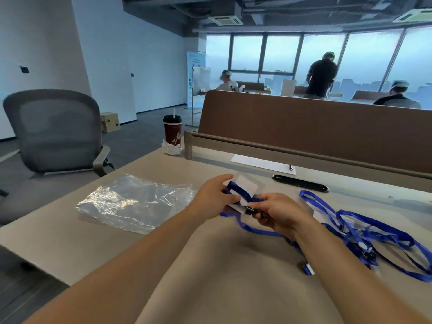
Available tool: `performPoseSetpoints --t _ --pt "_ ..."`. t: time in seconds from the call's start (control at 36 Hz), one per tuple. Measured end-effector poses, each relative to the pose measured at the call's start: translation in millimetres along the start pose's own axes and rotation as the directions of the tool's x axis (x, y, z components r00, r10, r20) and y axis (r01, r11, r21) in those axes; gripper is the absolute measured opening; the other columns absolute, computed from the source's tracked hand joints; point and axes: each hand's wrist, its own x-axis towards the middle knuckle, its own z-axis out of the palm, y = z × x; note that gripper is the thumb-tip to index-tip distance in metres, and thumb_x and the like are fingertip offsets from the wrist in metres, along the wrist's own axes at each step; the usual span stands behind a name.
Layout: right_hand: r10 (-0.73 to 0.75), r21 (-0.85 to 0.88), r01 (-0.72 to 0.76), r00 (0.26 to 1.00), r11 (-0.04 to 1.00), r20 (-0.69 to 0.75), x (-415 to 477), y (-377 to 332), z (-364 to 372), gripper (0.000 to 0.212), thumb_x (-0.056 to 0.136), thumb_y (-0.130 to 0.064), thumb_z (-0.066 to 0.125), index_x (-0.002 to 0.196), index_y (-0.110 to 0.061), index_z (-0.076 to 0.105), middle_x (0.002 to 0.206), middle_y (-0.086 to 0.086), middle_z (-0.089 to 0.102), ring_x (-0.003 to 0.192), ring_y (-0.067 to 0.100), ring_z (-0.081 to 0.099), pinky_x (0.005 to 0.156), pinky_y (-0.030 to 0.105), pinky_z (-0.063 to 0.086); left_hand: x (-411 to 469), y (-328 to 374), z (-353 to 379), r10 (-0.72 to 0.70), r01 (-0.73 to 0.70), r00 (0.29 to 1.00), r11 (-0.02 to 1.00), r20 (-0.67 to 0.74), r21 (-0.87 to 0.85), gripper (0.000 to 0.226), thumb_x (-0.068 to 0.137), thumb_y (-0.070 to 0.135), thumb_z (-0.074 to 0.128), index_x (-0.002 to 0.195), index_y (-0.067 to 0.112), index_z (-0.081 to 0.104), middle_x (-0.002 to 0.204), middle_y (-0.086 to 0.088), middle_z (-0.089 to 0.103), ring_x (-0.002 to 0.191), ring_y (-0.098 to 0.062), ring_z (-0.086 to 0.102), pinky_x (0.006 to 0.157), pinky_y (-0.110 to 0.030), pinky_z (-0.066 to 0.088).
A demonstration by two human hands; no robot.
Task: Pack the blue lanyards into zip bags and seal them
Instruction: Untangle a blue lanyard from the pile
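Note:
Over the middle of the desk, both hands hold one blue lanyard [236,188] with a clear badge sleeve [246,183]. My left hand [215,197] grips the sleeve and the strap wound round it. My right hand [278,212] pinches the black clip end, and a loop of strap hangs down from it onto the desk. A stack of clear zip bags [135,202] lies flat to the left. A tangled pile of more blue lanyards [364,230] lies to the right.
A black oval cable grommet [300,183] and a white paper with a pen [261,163] lie by the brown desk divider [315,134]. A dark red cup [173,132] stands at the far desk corner. A grey office chair [58,132] is left. Several people sit or stand behind.

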Motion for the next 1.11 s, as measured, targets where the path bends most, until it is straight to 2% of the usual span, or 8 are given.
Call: performPoseSetpoints --t 0.08,0.22,0.33,0.44,0.72,0.89,1.0,1.11 --pt "-0.030 -0.068 0.030 1.000 0.997 0.004 6.5 -1.8 11.5 0.014 0.096 -0.002 0.058 0.108 -0.004 0.065 0.090 0.017 0.067 0.060 0.013 0.054 0.057 0.023 0.044 0.9 -10.0 -7.7 -0.009 0.010 0.999 1.000 -0.044 0.026 0.030 0.086 0.009 0.073 0.114 0.013 0.064 0.095 -0.010 0.070 0.084 -0.026 0.072 0.074 -0.046 0.062" --pt "-0.103 -0.138 0.100 0.995 0.985 -0.015 19.2 0.4 34.4 0.012 0.099 -0.013 0.057 0.108 -0.012 0.065 0.091 0.013 0.070 0.057 0.013 0.055 0.057 0.025 0.045 -1.4 -23.4 -19.7 -0.048 0.053 0.985 0.998 -0.163 0.024 0.011 0.086 0.015 0.075 0.091 0.013 0.065 0.087 -0.009 0.071 0.081 -0.025 0.072 0.074 -0.043 0.062" --pt "-0.153 -0.154 0.149 0.988 0.977 -0.015 24.8 2.6 51.2 0.024 0.100 -0.037 0.056 0.107 -0.016 0.066 0.091 0.008 0.070 0.058 0.013 0.057 0.052 0.024 0.043 -5.9 -29.5 -28.9 -0.080 0.068 0.974 0.996 -0.211 -0.062 0.009 0.089 0.009 0.071 0.087 0.012 0.062 0.086 -0.009 0.069 0.079 -0.022 0.071 0.067 -0.031 0.062" --pt "-0.180 -0.252 0.162 0.982 0.954 -0.050 29.5 2.1 67.7 0.035 0.094 -0.052 0.060 0.109 -0.020 0.063 0.096 0.005 0.072 0.061 0.014 0.057 0.051 0.023 0.046 -7.9 -31.9 -36.5 -0.124 0.096 0.965 0.987 -0.230 -0.130 0.008 0.090 0.009 0.070 0.088 0.010 0.062 0.092 -0.014 0.068 0.085 -0.027 0.071 0.071 -0.037 0.063" --pt "-0.235 -0.427 0.154 0.961 0.891 -0.144 47.5 -2.2 102.6 0.029 0.101 -0.042 0.051 0.110 -0.016 0.060 0.099 0.005 0.066 0.083 0.020 0.064 0.065 0.026 0.056 -9.1 -34.3 -55.3 -0.212 0.176 0.941 0.972 -0.264 -0.153 0.012 0.089 0.013 0.072 0.084 0.011 0.061 0.086 -0.009 0.065 0.077 -0.021 0.068 0.059 -0.026 0.060" --pt "-0.235 -0.431 0.146 0.958 0.891 -0.162 45.5 -4.6 113.8 0.021 0.102 -0.033 0.051 0.112 -0.015 0.055 0.093 0.008 0.065 0.074 0.022 0.068 0.068 0.033 0.062 -7.3 -39.6 -60.1 -0.239 0.212 0.929 0.970 -0.284 -0.121 0.013 0.090 0.020 0.071 0.086 0.015 0.060 0.082 -0.004 0.063 0.076 -0.018 0.066 0.057 -0.024 0.057" --pt "-0.323 -0.482 0.195 0.926 0.854 -0.197 46.9 -0.9 114.3 0.026 0.102 -0.033 0.051 0.116 -0.012 0.059 0.092 0.007 0.065 0.069 0.017 0.064 0.054 0.023 0.051 -7.9 -41.1 -60.9 -0.251 0.211 0.932 0.962 -0.261 -0.171 0.014 0.091 0.020 0.070 0.087 0.010 0.062 0.076 -0.002 0.063 0.065 -0.014 0.064 0.044 -0.016 0.050" --pt "-0.260 -0.428 0.157 0.946 0.890 -0.193 47.3 -0.3 113.6 0.035 0.104 -0.044 0.042 0.110 -0.014 0.060 0.089 0.007 0.068 0.069 0.017 0.066 0.056 0.022 0.053 -5.8 -44.1 -58.7 -0.203 0.186 0.930 0.979 -0.306 -0.084 0.018 0.089 0.022 0.072 0.079 0.010 0.064 0.078 -0.008 0.067 0.065 -0.020 0.067 0.059 -0.028 0.061"
